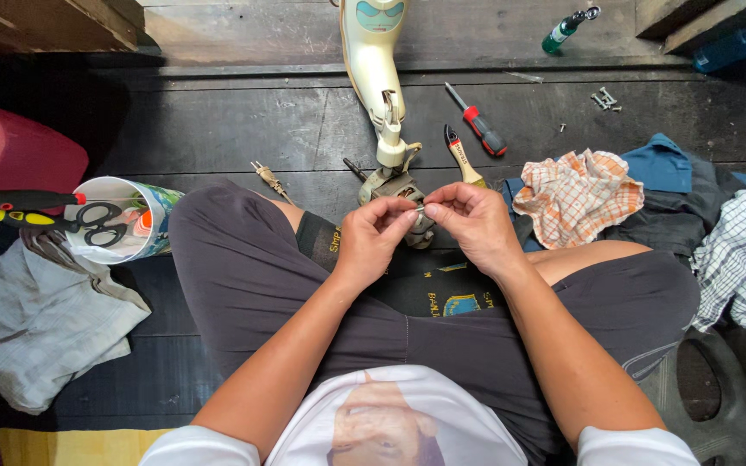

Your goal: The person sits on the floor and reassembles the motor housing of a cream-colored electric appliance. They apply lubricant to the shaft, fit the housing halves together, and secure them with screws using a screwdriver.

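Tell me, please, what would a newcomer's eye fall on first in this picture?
Both hands meet at centre, the left hand and right hand pinching a small metal part above the lap. Just beyond lies a cream appliance opened up, with a red-handled screwdriver to its right.

A small, thin silvery metal piece (420,208) is pinched between both hands' fingertips, just above a grey metal motor part (407,203) on the dark wooden floor.

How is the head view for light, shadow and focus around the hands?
Head view: even daylight, no glare; left hand and right hand sharp; the small part pinched between them too tiny to make out; dark floor left in shadow; edges bowed by the wide lens.
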